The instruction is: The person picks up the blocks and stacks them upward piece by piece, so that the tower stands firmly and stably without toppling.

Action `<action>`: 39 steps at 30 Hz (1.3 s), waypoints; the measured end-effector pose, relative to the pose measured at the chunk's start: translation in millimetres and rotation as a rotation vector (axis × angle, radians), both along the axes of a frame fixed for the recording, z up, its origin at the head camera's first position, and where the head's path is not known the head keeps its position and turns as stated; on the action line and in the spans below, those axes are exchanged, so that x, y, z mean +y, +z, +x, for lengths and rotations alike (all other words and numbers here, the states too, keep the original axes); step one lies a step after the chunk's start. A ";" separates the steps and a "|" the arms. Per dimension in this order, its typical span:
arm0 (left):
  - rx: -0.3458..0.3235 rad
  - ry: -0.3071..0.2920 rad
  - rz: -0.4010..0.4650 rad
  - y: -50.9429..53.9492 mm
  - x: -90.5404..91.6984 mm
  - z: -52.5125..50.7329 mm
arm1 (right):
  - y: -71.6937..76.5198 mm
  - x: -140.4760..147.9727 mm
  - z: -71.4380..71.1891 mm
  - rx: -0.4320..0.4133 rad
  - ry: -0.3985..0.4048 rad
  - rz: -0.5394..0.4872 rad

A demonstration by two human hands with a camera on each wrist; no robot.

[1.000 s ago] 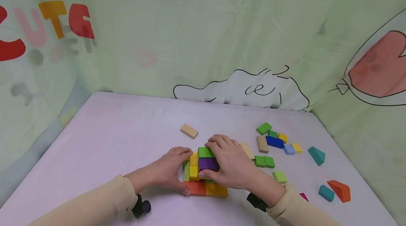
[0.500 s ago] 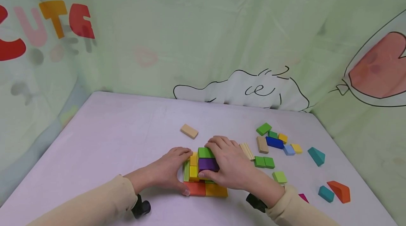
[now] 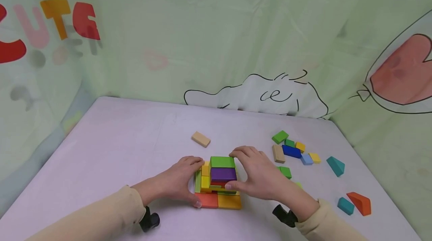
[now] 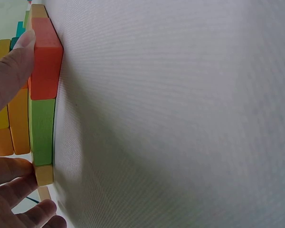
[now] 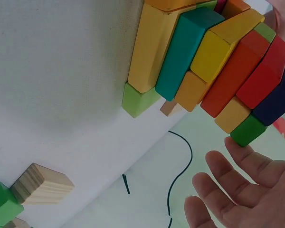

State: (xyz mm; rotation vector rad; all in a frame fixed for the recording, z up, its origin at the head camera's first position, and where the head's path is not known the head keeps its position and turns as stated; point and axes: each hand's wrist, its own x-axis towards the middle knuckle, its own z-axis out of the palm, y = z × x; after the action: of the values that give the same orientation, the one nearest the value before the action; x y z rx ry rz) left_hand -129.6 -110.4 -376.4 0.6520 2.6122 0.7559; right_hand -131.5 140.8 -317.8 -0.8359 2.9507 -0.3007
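A stepped stack of coloured blocks stands on the table, with a green block (image 3: 222, 161) on top and a purple block (image 3: 223, 174) under it. My left hand (image 3: 175, 181) spans the left side, its thumb on the red-orange block (image 4: 46, 71) at the bottom and fingertips at the far end. My right hand (image 3: 261, 175) is beside the upper right side, thumb and fingers spread and relaxed. In the right wrist view an index fingertip is at a green block (image 5: 248, 129); whether it touches is hard to tell.
A wooden block (image 3: 200, 139) lies behind the stack. To the right are loose blocks, among them a blue one (image 3: 291, 151), a teal triangle (image 3: 335, 166), a teal piece (image 3: 345, 206) and an orange piece (image 3: 360, 203). A printed cloth wall (image 3: 216, 38) rises behind the table.
My right hand has moved to the right, off the front of the top blocks, showing more of the green and purple ones. The left hand has stayed in place.
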 end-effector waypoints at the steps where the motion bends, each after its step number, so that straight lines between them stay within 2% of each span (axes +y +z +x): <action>1: -0.002 0.001 0.002 0.3 -0.3 0.2 | -0.5 -0.7 -0.4 -0.002 -0.002 0.000; 10: 0.001 -0.001 -0.010 0.6 -3.7 -1.2 | -3.4 -4.1 -4.8 -0.015 -0.012 -0.015; 13: 0.006 -0.001 -0.013 1.2 -4.7 -2.2 | 1.1 -0.1 -8.3 -0.002 0.004 -0.068; 16: 0.011 0.002 -0.022 2.0 -5.8 -3.8 | 9.0 5.9 -20.3 -0.004 0.015 -0.145; 19: 0.010 0.012 -0.036 2.4 -6.7 -5.4 | 12.7 6.7 -46.4 -0.043 0.045 -0.172; 21: 0.008 0.018 -0.040 2.3 -7.0 -6.3 | 10.1 2.6 -67.6 -0.086 0.067 -0.132; 24: 0.007 0.013 -0.035 0.6 -6.4 -7.6 | 0.0 -8.1 -97.5 -0.133 0.140 -0.050; 27: 0.011 -0.003 -0.028 -0.7 -5.2 -8.2 | -9.4 -23.9 -117.0 -0.186 0.205 0.054; 29: 0.013 -0.008 -0.028 -0.7 -4.3 -8.3 | -13.3 -36.8 -125.2 -0.185 0.256 0.130; 32: 0.012 -0.011 -0.023 -0.2 -3.4 -8.1 | -16.6 -56.4 -133.6 -0.130 0.322 0.264; 34: 0.004 -0.011 -0.016 -0.1 -2.8 -7.4 | -19.5 -66.7 -137.6 -0.102 0.341 0.343; 36: -0.004 -0.011 -0.010 -0.7 -2.1 -6.4 | -22.6 -74.3 -140.0 -0.109 0.346 0.410; 39: -0.010 -0.006 -0.017 -0.7 -1.5 -4.6 | -27.3 -79.7 -142.0 -0.121 0.340 0.451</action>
State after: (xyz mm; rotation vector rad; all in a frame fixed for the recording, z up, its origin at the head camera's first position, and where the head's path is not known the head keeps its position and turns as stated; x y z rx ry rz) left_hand -134.3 -111.9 -377.1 0.6499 2.6037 0.7323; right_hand -273.6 61.2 -345.2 -1.1635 2.5446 0.3083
